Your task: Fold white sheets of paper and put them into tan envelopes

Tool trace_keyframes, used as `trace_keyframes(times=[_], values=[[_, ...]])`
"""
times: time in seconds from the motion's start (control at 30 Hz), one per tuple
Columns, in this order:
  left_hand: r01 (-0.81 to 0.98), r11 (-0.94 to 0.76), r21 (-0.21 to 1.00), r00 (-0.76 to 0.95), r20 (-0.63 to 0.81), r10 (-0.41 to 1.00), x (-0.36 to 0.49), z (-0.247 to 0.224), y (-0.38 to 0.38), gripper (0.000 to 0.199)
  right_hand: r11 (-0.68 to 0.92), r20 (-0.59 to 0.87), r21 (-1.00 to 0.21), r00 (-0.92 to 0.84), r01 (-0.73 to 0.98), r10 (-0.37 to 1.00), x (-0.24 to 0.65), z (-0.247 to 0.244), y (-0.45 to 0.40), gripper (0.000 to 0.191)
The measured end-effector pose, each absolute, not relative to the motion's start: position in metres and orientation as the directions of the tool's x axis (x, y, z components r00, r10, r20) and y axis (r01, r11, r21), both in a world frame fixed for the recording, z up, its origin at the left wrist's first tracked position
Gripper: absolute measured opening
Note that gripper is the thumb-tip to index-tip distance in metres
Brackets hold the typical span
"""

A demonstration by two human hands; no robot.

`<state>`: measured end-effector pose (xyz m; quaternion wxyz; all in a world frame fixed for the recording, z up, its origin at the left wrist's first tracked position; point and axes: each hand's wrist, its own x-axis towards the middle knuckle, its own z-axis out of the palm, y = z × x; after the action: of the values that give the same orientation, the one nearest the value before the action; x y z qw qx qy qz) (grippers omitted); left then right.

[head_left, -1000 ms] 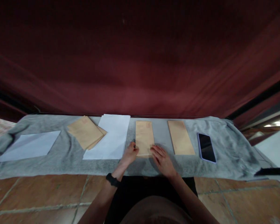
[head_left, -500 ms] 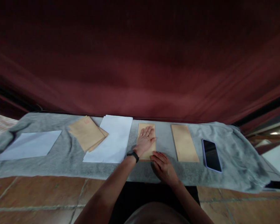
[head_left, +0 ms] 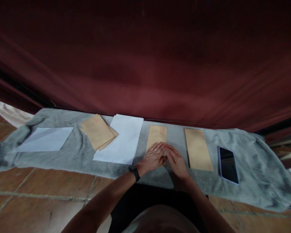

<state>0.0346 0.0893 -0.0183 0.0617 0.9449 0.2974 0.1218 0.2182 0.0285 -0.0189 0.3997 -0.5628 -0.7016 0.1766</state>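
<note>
A brown paper envelope with a faint red stamp near its far end lies flat in front of me. Across its near half rests my left hand, open, palm down with fingers stretched out; a dark band circles that wrist. My right hand reaches in from the right, fingers long and held together. Its fingertips meet those of the left hand at the envelope's right edge. The near part of the envelope is mostly hidden under both hands.
White paper sheets lie to the left, partly under several fanned brown envelopes. Farther left is another white sheet. A brown envelope stack and a phone are on the right. Grey cloth covers the bench.
My left hand has slid nearer along the envelope, baring its far end and stamp. My right hand has moved up from the near edge to the right side, against the left fingers.
</note>
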Motion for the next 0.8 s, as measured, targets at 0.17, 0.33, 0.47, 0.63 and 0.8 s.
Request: trace_keyframes(times=[0.17, 0.33, 0.47, 0.63, 0.8], values=[[0.506, -0.837, 0.209, 0.826, 0.161, 0.540, 0.023, -0.007, 0.066, 0.057, 0.423, 0.318, -0.464, -0.300, 0.778, 0.900, 0.213, -0.018, 0.086, 0.047], [0.509, -0.833, 0.218, 0.830, 0.131, 0.542, 0.020, -0.001, 0.057, 0.060, 0.448, 0.240, -0.343, -0.384, 0.826, 0.892, 0.209, -0.026, 0.114, 0.051], [0.510, -0.830, 0.225, 0.820, 0.166, 0.548, 0.020, -0.005, 0.048, 0.047, 0.457, 0.176, -0.240, -0.424, 0.857, 0.888, 0.214, -0.032, 0.124, 0.053], [0.512, -0.841, 0.172, 0.822, 0.184, 0.538, 0.017, -0.014, 0.039, 0.039, 0.474, 0.166, -0.196, -0.448, 0.858, 0.879, 0.219, -0.037, 0.134, 0.057], [0.509, -0.851, 0.126, 0.829, 0.194, 0.525, 0.017, -0.013, 0.038, 0.039, 0.492, 0.155, -0.189, -0.469, 0.850, 0.870, 0.218, -0.034, 0.145, 0.061]])
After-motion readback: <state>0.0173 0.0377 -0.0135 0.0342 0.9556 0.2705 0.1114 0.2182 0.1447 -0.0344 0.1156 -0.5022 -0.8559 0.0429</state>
